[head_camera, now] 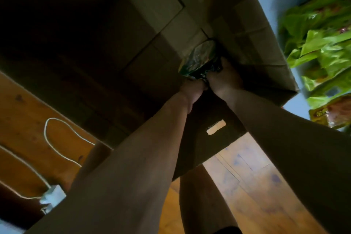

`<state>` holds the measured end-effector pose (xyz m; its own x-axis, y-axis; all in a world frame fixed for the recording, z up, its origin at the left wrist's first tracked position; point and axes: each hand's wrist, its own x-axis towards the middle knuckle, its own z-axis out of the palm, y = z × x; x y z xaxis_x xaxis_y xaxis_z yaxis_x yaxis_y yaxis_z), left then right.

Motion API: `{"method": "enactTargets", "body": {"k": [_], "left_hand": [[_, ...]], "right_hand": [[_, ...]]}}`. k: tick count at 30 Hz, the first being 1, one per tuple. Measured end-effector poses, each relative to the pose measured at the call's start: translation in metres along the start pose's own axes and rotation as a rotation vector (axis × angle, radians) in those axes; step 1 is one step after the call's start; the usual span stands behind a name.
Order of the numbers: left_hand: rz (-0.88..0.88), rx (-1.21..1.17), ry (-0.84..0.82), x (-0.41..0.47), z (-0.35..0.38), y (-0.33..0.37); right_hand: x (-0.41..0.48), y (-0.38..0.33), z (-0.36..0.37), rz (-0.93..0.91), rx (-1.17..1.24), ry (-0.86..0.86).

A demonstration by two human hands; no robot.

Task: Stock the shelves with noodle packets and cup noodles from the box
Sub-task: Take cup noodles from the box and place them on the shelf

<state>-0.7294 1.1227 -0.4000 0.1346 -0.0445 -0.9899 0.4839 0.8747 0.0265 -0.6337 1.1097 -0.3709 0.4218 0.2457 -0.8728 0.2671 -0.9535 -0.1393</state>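
Both my arms reach deep into a big brown cardboard box (252, 30) that stands on the wooden floor. At its dim bottom corner lies a cup noodle (199, 57) with a dark, shiny lid, tipped on its side. My right hand (224, 78) grips its lower right side. My left hand (193, 91) holds it from below, with the fingers hidden under the cup. Green noodle packets (322, 43) lie stacked on a pale shelf at the far right.
A white cable (57, 138) loops over the wooden floor at the left and runs to a white plug block (53, 195). A carry slot (216, 127) shows in the box's near wall. My legs stand just below the box.
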Motion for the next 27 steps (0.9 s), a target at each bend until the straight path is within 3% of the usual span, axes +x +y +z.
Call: {"method": "enactTargets", "body": {"k": [8, 13, 27], "left_hand": [[-0.050, -0.439, 0.013, 0.005, -0.013, -0.011], [0.127, -0.607, 0.029, -0.043, -0.045, -0.009], [0.332, -0.666, 0.108, -0.212, -0.084, 0.010]], "right_hand": [[0.002, 0.000, 0.010, 0.045, 0.157, -0.006], [-0.035, -0.014, 0.010, -0.034, 0.234, -0.026], [-0.199, -0.072, -0.037, -0.240, 0.399, 0.012]]}}
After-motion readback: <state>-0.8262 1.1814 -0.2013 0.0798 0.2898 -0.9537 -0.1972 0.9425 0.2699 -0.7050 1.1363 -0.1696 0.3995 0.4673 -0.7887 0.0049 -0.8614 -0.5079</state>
